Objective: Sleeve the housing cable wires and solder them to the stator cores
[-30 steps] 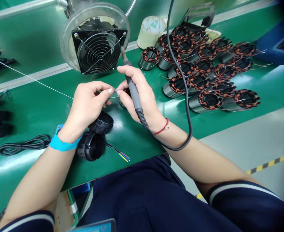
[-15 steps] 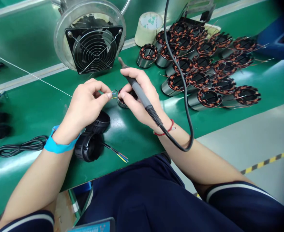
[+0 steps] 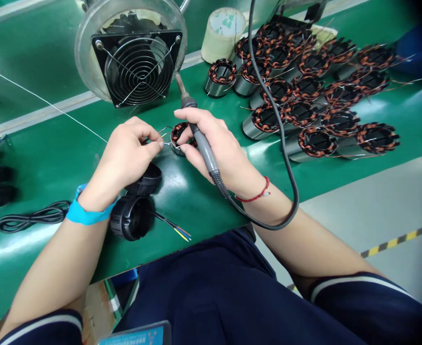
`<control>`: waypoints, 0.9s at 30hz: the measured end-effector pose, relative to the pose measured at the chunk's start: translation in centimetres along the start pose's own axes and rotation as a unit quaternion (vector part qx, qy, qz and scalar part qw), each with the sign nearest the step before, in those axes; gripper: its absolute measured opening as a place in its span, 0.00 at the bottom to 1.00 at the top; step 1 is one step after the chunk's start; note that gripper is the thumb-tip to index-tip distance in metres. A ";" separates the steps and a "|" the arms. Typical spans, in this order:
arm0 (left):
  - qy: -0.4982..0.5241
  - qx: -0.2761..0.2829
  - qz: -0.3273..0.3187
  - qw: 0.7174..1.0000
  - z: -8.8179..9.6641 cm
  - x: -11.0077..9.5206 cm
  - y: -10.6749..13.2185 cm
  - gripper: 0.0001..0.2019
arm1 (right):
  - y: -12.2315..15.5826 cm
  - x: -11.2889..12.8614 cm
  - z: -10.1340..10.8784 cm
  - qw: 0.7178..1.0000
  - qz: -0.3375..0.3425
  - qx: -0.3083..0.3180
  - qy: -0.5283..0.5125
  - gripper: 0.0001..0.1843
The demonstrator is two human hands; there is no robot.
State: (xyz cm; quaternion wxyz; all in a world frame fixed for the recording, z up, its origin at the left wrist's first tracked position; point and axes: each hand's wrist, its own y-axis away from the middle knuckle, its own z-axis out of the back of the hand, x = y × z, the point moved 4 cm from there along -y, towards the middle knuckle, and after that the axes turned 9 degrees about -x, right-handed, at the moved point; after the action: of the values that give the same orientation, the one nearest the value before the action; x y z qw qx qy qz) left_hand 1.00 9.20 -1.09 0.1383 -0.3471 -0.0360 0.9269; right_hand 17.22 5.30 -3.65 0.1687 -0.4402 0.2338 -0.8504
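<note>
My left hand [image 3: 128,151] is closed, pinching a thin blue wire [image 3: 166,143] between thumb and forefinger beside a copper-wound stator [image 3: 175,140]. A soldering iron [image 3: 204,151] lies across my right hand [image 3: 225,153], its tip pointing up and away, toward the fan. The thumb and forefinger of that same hand reach to the stator's right side and partly cover it; a fine wire lead shows between the two hands. Under my left wrist lie two black round housings [image 3: 131,218], one with brown, blue and yellow wire ends [image 3: 176,231] sticking out.
A caged fan [image 3: 142,72] stands behind my hands. Several stators [image 3: 318,141] fill the right side, near a tape roll [image 3: 218,40]. The iron's black cord [image 3: 277,112] loops over my right forearm. A coiled black cable [image 3: 34,215] lies left; a thin white strand [image 3: 63,111] runs to my left hand.
My right hand has tilted a little, swinging the iron more upright and uncovering more of the stator. The blue wire end has come slightly lower, against the stator's edge.
</note>
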 end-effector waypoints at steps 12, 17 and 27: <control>0.037 -0.016 0.076 0.996 0.1 0.3 0.0 0.04 | -0.2 0.2 -1.7 0.996 -0.044 -0.076 0.003 0.22; 0.046 -0.008 0.096 0.994 0.0 0.4 0.0 0.04 | 2.3 1.4 1.5 0.990 -0.032 -0.131 -0.033 0.18; 0.048 -0.012 0.100 0.994 -0.1 0.5 0.0 0.05 | 6.3 0.7 1.6 0.973 -0.012 -0.213 -0.089 0.11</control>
State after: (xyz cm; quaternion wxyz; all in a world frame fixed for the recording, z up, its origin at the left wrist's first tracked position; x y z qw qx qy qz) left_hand 0.74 9.35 -1.51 0.0422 -0.3944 -0.0051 0.9179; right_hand 18.67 -0.67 -5.82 0.0809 -0.5423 0.3882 -0.7407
